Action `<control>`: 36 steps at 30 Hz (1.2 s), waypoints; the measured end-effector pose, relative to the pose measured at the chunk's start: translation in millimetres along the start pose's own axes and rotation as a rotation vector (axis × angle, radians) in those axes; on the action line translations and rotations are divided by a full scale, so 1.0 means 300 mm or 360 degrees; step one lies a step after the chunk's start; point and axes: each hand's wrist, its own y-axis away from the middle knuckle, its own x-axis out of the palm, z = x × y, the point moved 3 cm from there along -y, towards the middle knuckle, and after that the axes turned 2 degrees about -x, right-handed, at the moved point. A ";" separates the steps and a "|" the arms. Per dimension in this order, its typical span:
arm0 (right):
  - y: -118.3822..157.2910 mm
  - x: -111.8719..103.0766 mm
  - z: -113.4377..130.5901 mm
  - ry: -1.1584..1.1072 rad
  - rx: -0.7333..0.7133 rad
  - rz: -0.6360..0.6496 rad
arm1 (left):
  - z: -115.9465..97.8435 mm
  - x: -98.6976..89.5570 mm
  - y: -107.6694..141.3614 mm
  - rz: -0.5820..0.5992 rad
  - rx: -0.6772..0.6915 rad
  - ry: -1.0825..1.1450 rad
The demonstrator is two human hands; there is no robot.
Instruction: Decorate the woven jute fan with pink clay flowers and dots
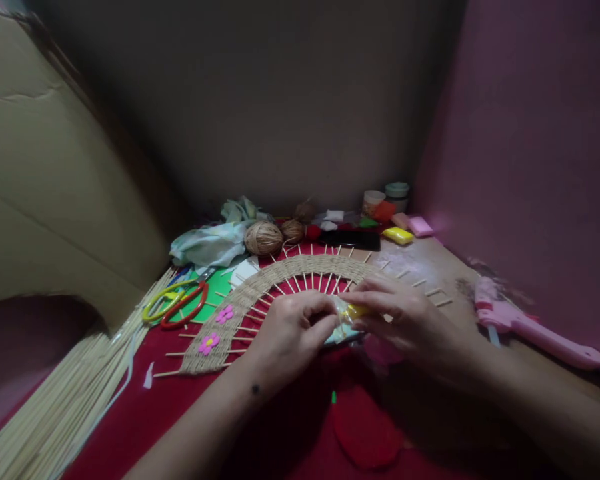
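Note:
A small yellow lump of clay in a clear wrapper (354, 311) is between my two hands. My left hand (293, 327) is closed, its thumb and finger pinching the wrapper's left side. The fingers of my right hand (405, 310) close on the yellow clay from the right. Behind and below them lies a half-round woven fan frame (275, 275) of twine and thin sticks. Two pink flowers sit on its left side, the upper flower (225, 314) plain and the lower flower (209, 344) with a yellow centre. A pale blue round thing (347, 333) shows partly under my hands.
Scissors (183, 303), a green sheet (215, 308) and a bundle of sticks (75, 400) lie left. Twine balls (263, 238), a black phone (353, 239), a yellow packet (398, 235) and cups (373, 200) stand behind. A pink glue gun (540, 330) lies right; a red flat piece (366, 433) lies in front.

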 end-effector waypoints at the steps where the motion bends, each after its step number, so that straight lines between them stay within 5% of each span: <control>1: -0.002 -0.006 -0.002 0.0007 0.0025 0.0010 | 0.001 -0.010 0.000 0.0022 -0.0125 0.0212; 7: -0.007 -0.050 -0.060 0.0319 0.0364 0.0108 | 0.030 -0.050 -0.012 -0.0080 -0.0351 0.1120; 17: 0.032 -0.062 -0.185 0.0793 0.0526 0.0383 | 0.053 -0.013 -0.024 0.0001 -0.0413 0.1363; 23: 0.069 -0.048 -0.260 0.0863 0.0555 0.0379 | 0.061 -0.002 -0.024 0.0086 -0.0396 0.1469; 36: 0.025 -0.063 -0.185 0.0789 0.0396 0.0221 | 0.068 0.002 -0.019 0.0116 -0.0457 0.1588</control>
